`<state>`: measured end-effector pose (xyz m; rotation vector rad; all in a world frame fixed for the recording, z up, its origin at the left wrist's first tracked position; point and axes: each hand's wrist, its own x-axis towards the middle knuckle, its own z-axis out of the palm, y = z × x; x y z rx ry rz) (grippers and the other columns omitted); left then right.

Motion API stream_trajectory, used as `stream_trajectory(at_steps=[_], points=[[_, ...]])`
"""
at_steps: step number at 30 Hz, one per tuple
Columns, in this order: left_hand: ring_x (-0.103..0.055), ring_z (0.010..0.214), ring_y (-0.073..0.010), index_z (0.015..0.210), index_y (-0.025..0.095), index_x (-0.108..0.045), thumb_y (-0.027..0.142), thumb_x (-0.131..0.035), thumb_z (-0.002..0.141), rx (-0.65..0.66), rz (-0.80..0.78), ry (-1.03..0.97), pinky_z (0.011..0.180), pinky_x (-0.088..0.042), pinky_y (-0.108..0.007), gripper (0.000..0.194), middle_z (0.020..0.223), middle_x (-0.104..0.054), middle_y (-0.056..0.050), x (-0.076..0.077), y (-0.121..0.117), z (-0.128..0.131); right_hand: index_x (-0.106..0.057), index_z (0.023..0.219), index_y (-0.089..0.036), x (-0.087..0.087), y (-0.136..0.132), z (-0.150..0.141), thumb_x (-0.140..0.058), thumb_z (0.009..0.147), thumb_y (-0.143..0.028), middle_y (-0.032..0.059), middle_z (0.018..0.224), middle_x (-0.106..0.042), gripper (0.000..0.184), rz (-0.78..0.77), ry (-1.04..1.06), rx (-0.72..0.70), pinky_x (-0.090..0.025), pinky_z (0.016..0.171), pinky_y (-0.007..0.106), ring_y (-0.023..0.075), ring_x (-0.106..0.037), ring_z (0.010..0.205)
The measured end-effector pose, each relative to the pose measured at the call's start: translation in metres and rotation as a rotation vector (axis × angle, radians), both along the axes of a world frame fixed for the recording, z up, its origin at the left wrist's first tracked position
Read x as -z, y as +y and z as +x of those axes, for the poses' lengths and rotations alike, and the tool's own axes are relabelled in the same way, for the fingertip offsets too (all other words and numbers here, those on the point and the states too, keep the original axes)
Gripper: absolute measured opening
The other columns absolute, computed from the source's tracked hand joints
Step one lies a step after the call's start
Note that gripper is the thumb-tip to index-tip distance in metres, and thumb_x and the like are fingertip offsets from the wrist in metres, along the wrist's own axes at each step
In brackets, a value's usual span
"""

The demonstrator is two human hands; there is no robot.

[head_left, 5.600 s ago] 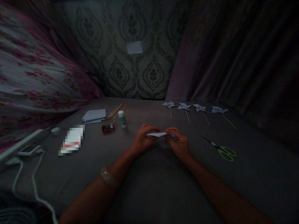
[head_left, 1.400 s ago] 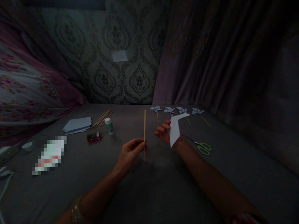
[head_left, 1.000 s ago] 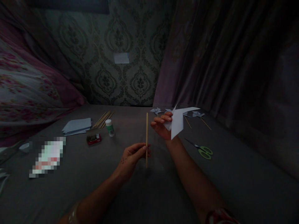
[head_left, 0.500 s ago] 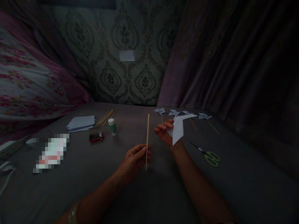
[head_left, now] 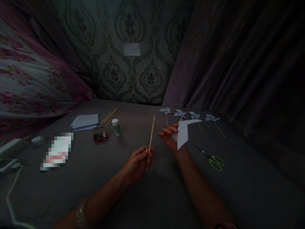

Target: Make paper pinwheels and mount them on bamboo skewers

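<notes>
Grasping a wooden stick (head_left: 152,130) low on its length in the left hand (head_left: 135,163), between thumb and curled fingers, with most of the shaft rising free and leaning a little to the right. Holding folded white paper (head_left: 183,135) in the right hand (head_left: 169,140), beside the stick but apart from it, with fingertips turned toward the shaft. Hard to tell how firmly, with part of the palm hidden behind the flaps. Given such a low hold on the stick, likely to swivel at the free upper end from a sideways knock or a loosened thumb. With the paper, apt to crumple or crease under too tight a squeeze, and apt to slip or spring open under too slack a one. Could also bend a pointed flap against the shaft through bringing both hands together carelessly. Could disturb the four paper pinwheels (head_left: 180,113) beyond the paper by reaching too far forward, or bump the green-handled scissors (head_left: 210,158) by swinging the right forearm outward. Farther left, might topple the standing glue stick (head_left: 116,128) or spill the small red box (head_left: 100,137) by sweeping the left arm wide.
</notes>
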<state>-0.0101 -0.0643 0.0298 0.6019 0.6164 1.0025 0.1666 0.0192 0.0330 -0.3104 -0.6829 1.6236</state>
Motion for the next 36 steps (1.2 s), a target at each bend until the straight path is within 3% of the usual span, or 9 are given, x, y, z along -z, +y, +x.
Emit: stream_trajectory(at_steps=[8, 19, 25, 32, 36], points=[[-0.040, 0.052, -0.0043, 0.089, 0.013, -0.068, 0.030, -0.078, 0.069, 0.018, -0.001, -0.014, 0.048, -0.028, -0.018, 0.029, 0.068, -0.051, 0.001, 0.000, 0.001, -0.002, -0.062, 0.066, -0.033, -0.004, -0.002, -0.003, -0.077, 0.065, -0.046, -0.0080, 0.050, -0.042, 0.020, -0.022, 0.042, -0.035, -0.041, 0.068, 0.032, 0.0127, -0.039, 0.054], [-0.042, 0.056, -0.0054, 0.088, 0.013, -0.069, 0.032, -0.078, 0.071, 0.088, 0.039, 0.043, 0.051, -0.028, -0.019, 0.027, 0.067, -0.051, 0.000, -0.002, -0.007, 0.004, -0.059, 0.063, -0.027, -0.025, -0.010, -0.014, -0.077, 0.066, -0.045, -0.0085, 0.055, -0.043, 0.025, 0.010, 0.060, -0.068, -0.044, 0.060, 0.025, 0.0090, -0.038, 0.051], [-0.042, 0.056, -0.0058, 0.088, 0.014, -0.070, 0.035, -0.078, 0.071, 0.113, 0.047, 0.072, 0.053, -0.029, -0.020, 0.028, 0.064, -0.051, 0.001, -0.003, -0.011, 0.005, -0.059, 0.061, -0.026, -0.027, -0.010, -0.018, -0.076, 0.068, -0.039, -0.0077, 0.054, -0.042, 0.023, 0.060, 0.059, -0.127, -0.040, 0.055, 0.025, 0.0092, -0.035, 0.050], [-0.044, 0.059, -0.0063, 0.088, 0.014, -0.070, 0.035, -0.078, 0.071, 0.111, 0.044, 0.089, 0.055, -0.031, -0.020, 0.028, 0.066, -0.052, 0.001, -0.004, -0.012, 0.004, -0.060, 0.061, -0.026, -0.027, -0.010, -0.018, -0.081, 0.060, -0.040, -0.0073, 0.054, -0.038, 0.025, 0.069, 0.053, -0.130, -0.038, 0.055, 0.025, 0.0095, -0.034, 0.051], [-0.046, 0.061, -0.0067, 0.085, 0.015, -0.071, 0.034, -0.080, 0.069, 0.097, 0.037, 0.087, 0.056, -0.031, -0.019, 0.027, 0.067, -0.054, 0.000, -0.006, -0.012, 0.004, -0.060, 0.059, -0.025, -0.028, -0.011, -0.018, -0.079, 0.064, -0.036, -0.0065, 0.057, -0.038, 0.023, 0.078, 0.028, -0.131, -0.038, 0.055, 0.025, 0.0096, -0.033, 0.053]])
